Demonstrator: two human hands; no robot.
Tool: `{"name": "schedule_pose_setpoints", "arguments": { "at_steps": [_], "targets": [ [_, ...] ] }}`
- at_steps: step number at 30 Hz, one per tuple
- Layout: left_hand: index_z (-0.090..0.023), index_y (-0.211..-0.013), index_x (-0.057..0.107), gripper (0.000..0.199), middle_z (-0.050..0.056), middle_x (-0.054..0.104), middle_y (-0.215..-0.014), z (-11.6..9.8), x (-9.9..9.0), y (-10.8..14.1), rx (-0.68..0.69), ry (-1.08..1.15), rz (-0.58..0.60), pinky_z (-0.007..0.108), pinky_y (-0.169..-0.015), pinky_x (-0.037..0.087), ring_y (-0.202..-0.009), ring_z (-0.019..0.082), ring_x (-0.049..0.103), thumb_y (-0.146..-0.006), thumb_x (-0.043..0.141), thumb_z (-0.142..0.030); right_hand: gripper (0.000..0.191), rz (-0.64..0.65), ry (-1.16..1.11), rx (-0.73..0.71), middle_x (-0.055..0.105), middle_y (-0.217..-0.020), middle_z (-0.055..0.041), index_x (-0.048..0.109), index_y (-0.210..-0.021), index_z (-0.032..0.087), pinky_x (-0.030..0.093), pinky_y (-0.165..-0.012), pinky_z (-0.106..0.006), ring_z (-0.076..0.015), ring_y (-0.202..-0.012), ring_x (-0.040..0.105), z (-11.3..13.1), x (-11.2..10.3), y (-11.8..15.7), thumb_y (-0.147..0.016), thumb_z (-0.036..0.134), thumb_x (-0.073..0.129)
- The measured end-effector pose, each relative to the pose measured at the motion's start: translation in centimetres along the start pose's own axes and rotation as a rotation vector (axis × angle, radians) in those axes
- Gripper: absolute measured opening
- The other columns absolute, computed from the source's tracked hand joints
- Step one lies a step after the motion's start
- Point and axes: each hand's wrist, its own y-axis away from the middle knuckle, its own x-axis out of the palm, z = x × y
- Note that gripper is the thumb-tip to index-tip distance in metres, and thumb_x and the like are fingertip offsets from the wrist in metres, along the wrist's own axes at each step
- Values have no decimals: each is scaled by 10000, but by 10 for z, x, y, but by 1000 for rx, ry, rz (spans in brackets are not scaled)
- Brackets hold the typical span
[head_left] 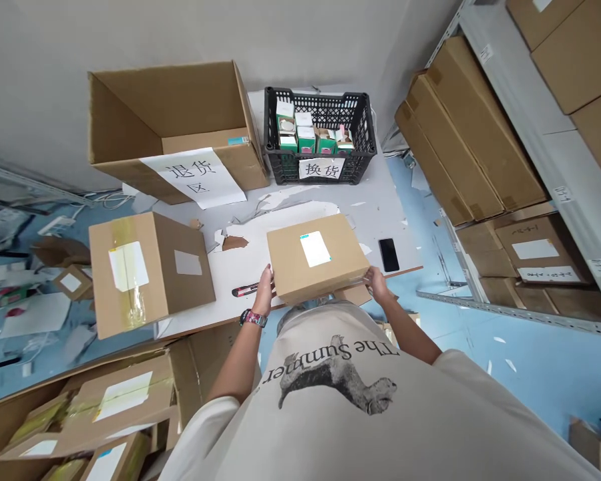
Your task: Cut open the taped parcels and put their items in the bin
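Observation:
A flat brown cardboard box (290, 257) with a white label (315, 248) on top is between my hands at the front edge of the table. My left hand (264, 292) grips its left side, and my right hand (377, 283) grips its right front corner. Some fingers are hidden by the box. Close by my left hand lies a red and black utility knife (245, 290). Right of the box, a black phone (388, 254) rests on the table.
A large open carton (125, 120) with a paper sign and a black crate (320, 175) of small boxes stand at the back. A taped box (185, 267) sits at the left edge. Torn paper litters the tabletop (380, 200). Shelves (525, 127) with cartons line the right.

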Motion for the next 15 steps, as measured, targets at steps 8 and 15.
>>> {"name": "schedule_pose_setpoints", "arguments": {
  "at_steps": [8, 15],
  "targets": [
    [-245, -1612, 663, 661, 188, 756, -1612, -20, 21, -55, 30, -123, 42, 569, -1236, 618, -1412, 338, 764, -1100, 692, -662, 545, 157, 135, -32, 870, -1449, -77, 801, -1419, 299, 613, -1215, -532, -321, -1263, 806, 57, 36, -50, -919, 513, 803],
    [-233, -1614, 628, 682, 179, 679, -1706, -46, 26, -68, 326, -114, 11, 479, -1358, 503, -1559, 303, 657, -1147, 615, -730, 794, 129, 38, -227, 758, -1657, -90, 681, -1568, 300, 550, -1308, -550, -318, -1414, 749, 99, 60, -54, -775, 331, 703]
  ]
}}
